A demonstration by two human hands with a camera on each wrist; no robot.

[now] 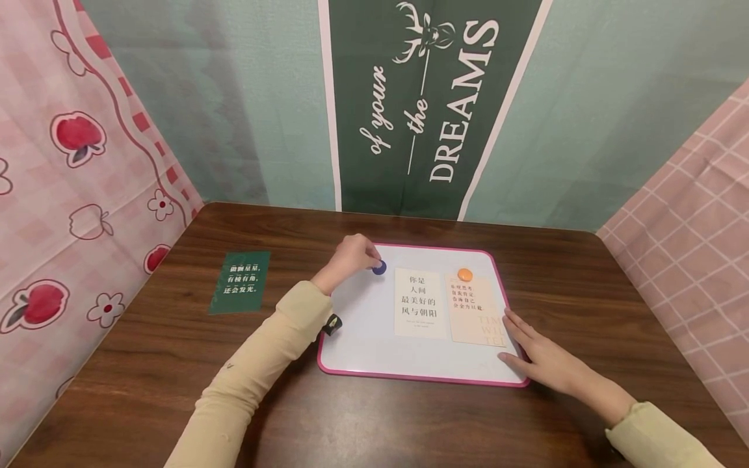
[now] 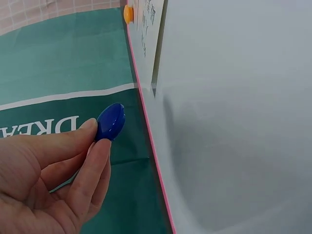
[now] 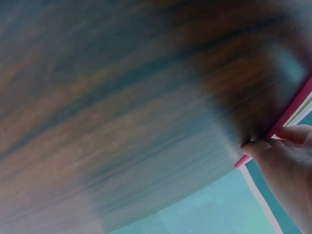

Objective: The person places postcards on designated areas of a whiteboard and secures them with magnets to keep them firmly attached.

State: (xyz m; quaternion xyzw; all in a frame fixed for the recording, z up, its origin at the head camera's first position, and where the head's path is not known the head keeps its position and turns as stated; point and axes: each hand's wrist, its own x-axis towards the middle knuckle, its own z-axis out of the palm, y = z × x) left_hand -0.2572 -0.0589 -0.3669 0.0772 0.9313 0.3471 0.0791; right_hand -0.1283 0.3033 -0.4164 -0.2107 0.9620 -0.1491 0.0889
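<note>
In the head view my left hand [image 1: 354, 251] is over the upper left of a pink-rimmed whiteboard [image 1: 357, 348]. Its thumb and fingers pinch a round blue magnet [image 2: 111, 121], which the left wrist view shows apart from the board's surface. My right hand [image 1: 547, 364] rests at the board's lower right edge with fingers extended onto the rim. On the board lie a white card [image 1: 418, 325] with dark lettering and, to its right, a cream card [image 1: 468, 328]. An orange magnet [image 1: 465, 275] sits at the cream card's top edge.
A dark green card [image 1: 241, 283] with white lettering lies on the brown wooden table [image 1: 374, 429], left of the board. A small black item [image 1: 331, 325] shows by the left cuff. Hanging fabric [image 1: 263, 97] borders the table's back and both sides.
</note>
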